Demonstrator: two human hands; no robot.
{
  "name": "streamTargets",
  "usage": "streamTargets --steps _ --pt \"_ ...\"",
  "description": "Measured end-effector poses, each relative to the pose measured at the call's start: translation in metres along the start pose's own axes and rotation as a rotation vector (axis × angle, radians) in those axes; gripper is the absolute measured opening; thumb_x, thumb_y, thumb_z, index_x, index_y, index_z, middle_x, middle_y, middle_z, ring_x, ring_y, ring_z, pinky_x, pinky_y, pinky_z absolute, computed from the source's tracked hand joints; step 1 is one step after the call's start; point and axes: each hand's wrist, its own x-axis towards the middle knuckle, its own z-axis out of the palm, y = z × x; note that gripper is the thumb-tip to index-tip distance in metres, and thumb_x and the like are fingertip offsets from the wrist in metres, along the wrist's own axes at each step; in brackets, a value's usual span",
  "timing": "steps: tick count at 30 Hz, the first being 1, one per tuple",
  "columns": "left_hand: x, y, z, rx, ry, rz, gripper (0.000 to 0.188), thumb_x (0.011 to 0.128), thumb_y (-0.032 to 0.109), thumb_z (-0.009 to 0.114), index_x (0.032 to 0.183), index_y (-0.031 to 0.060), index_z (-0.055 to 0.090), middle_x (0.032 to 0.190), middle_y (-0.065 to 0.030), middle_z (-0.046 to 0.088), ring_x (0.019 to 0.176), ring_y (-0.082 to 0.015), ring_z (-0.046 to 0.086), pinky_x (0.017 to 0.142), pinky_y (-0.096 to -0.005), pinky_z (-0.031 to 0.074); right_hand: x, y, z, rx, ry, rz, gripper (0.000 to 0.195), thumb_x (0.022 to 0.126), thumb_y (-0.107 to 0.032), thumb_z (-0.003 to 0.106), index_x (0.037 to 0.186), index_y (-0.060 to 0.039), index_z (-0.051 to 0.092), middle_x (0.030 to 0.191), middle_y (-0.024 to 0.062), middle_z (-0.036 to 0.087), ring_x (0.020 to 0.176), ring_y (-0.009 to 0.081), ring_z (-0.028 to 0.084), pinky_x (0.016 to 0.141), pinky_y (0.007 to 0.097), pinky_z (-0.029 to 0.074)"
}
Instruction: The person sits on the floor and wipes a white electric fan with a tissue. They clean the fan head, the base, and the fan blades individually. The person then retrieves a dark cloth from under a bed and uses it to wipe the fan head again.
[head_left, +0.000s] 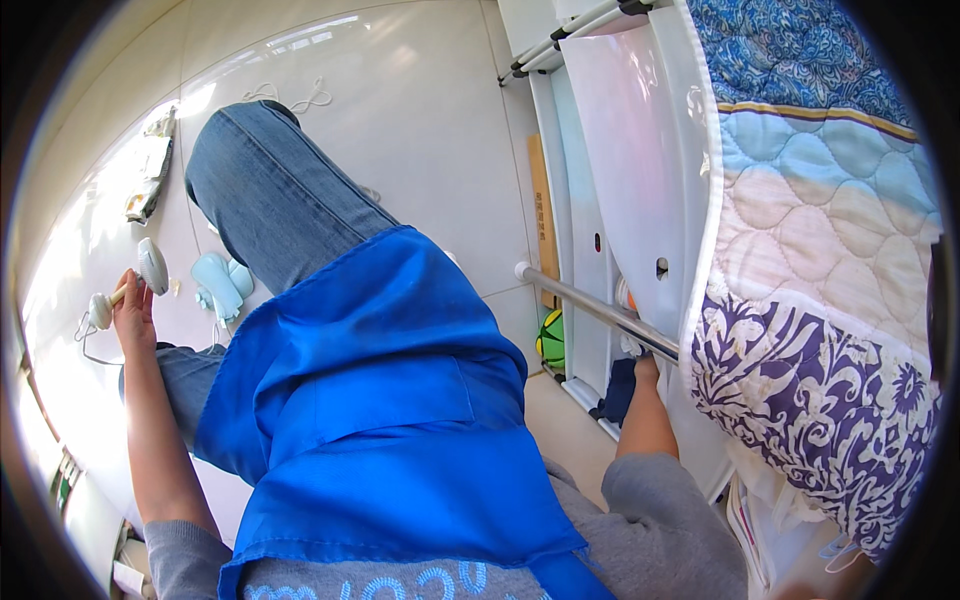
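Note:
At the left, my left hand (135, 311) grips the cream-coloured stem of a small white fan-like device (152, 266) with a round head and a round base; a cord loops from the base. On the floor beside it lie light blue plastic objects (219, 285). My right arm reaches between the white panels of a rack on the right, and my right hand (646, 366) is mostly hidden there, near a dark blue cloth (619, 391) and a whitish item. Whether it holds anything cannot be seen. A blue apron (375, 375) covers my lap.
A metal pole (600, 309) crosses in front of the white rack (645, 150). A green and yellow ball (551, 337) and a long cardboard box (543, 217) sit at its foot. Quilted bedding (810, 225) hangs at the right. A crumpled package (152, 165) and white cords (311, 96) lie on the tiled floor.

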Motion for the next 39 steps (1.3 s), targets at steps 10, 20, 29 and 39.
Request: streamTargets --steps 10,20,29,39 --pt "-0.009 0.003 0.000 0.005 -0.007 0.011 0.029 0.091 0.018 0.063 0.116 0.0046 0.059 0.105 -0.0037 0.062 0.098 -0.0149 0.061 0.088 -0.0284 0.052 0.006 0.014 0.006 0.028 0.000 -0.064 0.032 0.080 -0.009 0.055 0.109 0.0002 0.048 0.112 0.0177 0.051 0.109 0.0294 0.047 0.098 0.0357 0.035" --pt "0.008 -0.004 0.008 -0.074 -0.034 0.009 0.029 0.091 0.019 0.063 0.117 0.0058 0.059 0.107 -0.0041 0.062 0.098 -0.0150 0.061 0.088 -0.0283 0.052 0.002 0.055 -0.007 0.100 0.019 -0.312 0.022 0.080 -0.012 0.058 0.098 -0.0021 0.052 0.102 0.0129 0.055 0.101 0.0263 0.050 0.094 0.0349 0.037" --pt "0.019 -0.009 0.019 -0.122 -0.073 -0.005 0.028 0.090 0.019 0.064 0.115 0.0063 0.059 0.107 -0.0033 0.062 0.099 -0.0150 0.060 0.090 -0.0286 0.050 -0.020 0.074 -0.032 0.238 -0.371 -0.482 0.037 0.083 -0.002 0.057 0.119 -0.0090 0.049 0.118 0.0147 0.055 0.114 0.0288 0.050 0.099 0.0339 0.036" --pt "0.026 -0.010 0.026 -0.129 -0.097 -0.022 0.030 0.090 0.019 0.064 0.117 0.0064 0.059 0.108 -0.0037 0.062 0.099 -0.0155 0.060 0.090 -0.0288 0.050 -0.113 0.015 -0.105 -0.522 -0.304 -0.382 0.093 0.071 -0.018 0.077 0.145 -0.0057 0.023 0.147 0.0220 0.029 0.136 0.0342 0.029 0.113 0.0374 0.026"
